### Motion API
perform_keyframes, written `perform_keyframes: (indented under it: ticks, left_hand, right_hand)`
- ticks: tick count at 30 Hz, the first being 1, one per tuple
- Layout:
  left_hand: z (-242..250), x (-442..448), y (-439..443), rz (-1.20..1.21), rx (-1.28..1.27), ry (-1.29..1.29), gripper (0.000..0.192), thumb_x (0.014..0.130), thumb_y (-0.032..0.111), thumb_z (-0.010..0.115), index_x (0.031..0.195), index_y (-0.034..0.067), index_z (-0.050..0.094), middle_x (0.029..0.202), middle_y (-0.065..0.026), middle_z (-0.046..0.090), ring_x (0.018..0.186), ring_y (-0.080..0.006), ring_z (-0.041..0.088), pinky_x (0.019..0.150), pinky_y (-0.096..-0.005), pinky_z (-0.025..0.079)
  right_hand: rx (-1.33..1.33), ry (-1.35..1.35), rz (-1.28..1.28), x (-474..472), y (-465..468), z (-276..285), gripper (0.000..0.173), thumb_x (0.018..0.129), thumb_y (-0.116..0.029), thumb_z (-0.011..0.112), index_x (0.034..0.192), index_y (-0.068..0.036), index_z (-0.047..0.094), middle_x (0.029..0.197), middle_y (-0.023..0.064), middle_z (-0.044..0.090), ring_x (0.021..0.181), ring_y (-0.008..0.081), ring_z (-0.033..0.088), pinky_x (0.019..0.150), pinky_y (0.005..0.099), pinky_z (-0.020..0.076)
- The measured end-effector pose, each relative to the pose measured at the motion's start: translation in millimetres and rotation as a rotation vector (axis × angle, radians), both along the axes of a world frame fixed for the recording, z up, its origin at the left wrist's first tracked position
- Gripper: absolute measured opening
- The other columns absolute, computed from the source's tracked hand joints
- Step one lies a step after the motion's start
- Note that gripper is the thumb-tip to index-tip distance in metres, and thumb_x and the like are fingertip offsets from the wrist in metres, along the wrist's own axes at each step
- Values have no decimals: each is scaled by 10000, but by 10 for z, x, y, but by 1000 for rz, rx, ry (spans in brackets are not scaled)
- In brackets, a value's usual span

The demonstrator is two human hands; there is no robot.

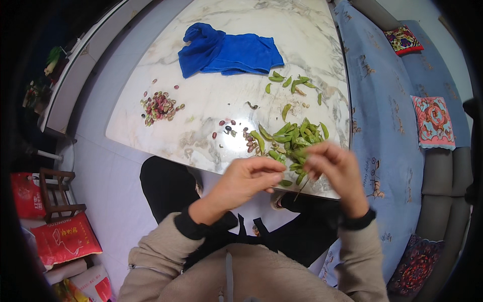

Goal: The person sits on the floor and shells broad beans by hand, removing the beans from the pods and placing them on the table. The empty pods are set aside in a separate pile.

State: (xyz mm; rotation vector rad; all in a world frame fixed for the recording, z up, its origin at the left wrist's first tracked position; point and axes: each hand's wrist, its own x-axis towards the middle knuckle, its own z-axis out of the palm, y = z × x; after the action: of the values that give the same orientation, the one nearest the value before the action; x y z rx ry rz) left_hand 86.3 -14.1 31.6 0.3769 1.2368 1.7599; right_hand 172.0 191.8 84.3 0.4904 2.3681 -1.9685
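My left hand hovers at the table's near edge, thumb and fingers drawn together; whether a bean is pinched there is hidden. Blurred by motion, my right hand is over the near right side of a heap of green bean pods. Its fingers are bent, and their contents are unclear. A thin brown stem shows just below it, across the table edge. Several purple-red shelled beans lie between my left hand and the pods. Farther left sits a larger pile of red and green beans.
A crumpled blue cloth rests on the marble-patterned table. Loose pods lie right of centre. A sofa with a blue cover runs along the right. Red bags and a wooden chair stand at the left.
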Motion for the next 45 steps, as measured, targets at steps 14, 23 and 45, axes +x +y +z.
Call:
perform_keyframes:
  ticks: [14, 23, 45]
  left_hand:
    - [-306, 574, -61, 40, -52, 64, 163, 882, 71, 614, 996, -45, 628, 818, -22, 641, 710, -58, 578, 648, -211, 486]
    - [-314, 519, 19, 129, -81, 83, 96, 842, 45, 603, 922, -8, 608, 772, 11, 604, 639, -29, 530, 563, -184, 428]
    - [-221, 438, 138, 398, -161, 658, 116, 809, -30, 619, 907, 14, 575, 806, -38, 600, 693, -117, 586, 654, -241, 494]
  right_hand:
    - [-614, 42, -151, 661, -602, -701, 140, 902, -80, 612, 916, -49, 476, 688, 78, 621, 529, 87, 542, 481, 183, 424]
    - [-883, 97, -193, 526, -715, -774, 113, 900, -67, 605, 956, -38, 512, 651, 50, 586, 494, 90, 512, 465, 178, 402]
    - [-683, 20, -253, 499, -622, -725, 162, 958, -182, 538, 963, -22, 566, 745, 50, 636, 581, 81, 567, 528, 199, 453]
